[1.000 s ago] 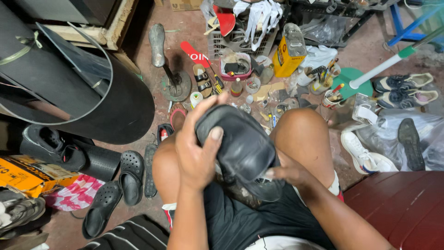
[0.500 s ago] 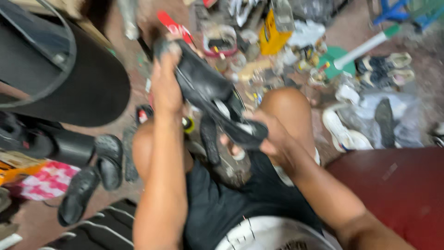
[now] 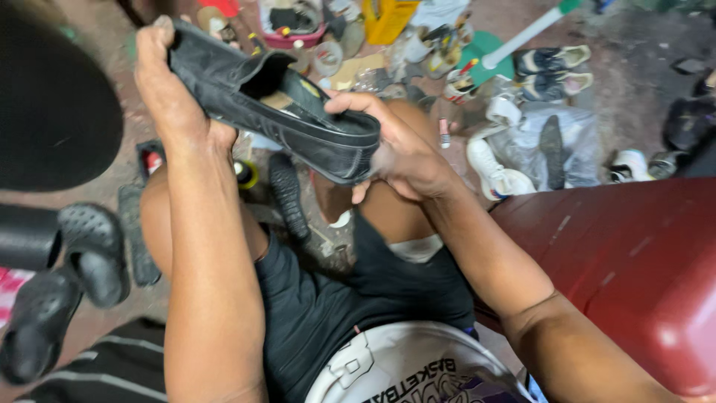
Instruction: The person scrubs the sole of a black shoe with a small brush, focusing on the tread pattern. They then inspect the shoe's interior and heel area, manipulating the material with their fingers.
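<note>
I hold a black leather slip-on shoe point(image 3: 276, 112) up in front of me, its opening facing me, above my bare knees. My left hand point(image 3: 168, 89) grips one end of the shoe, with the fingers wrapped over its top edge. My right hand point(image 3: 395, 145) clasps the other end, thumb over the rim and fingers underneath. The shoe lies tilted, higher on the left. A yellowish insole shows inside the opening.
A dark red bench point(image 3: 626, 261) stands at the right. Black clogs point(image 3: 67, 291) lie on the floor at the left beside a large black round object point(image 3: 52, 112). Ahead are scattered shoes, white sneakers point(image 3: 500, 168), a yellow container point(image 3: 388, 19), small bottles and tools.
The shoe was turned from resting on my knee, sole side up, to being held raised with its opening toward me. My left hand moved up and left; the view dipped downward.
</note>
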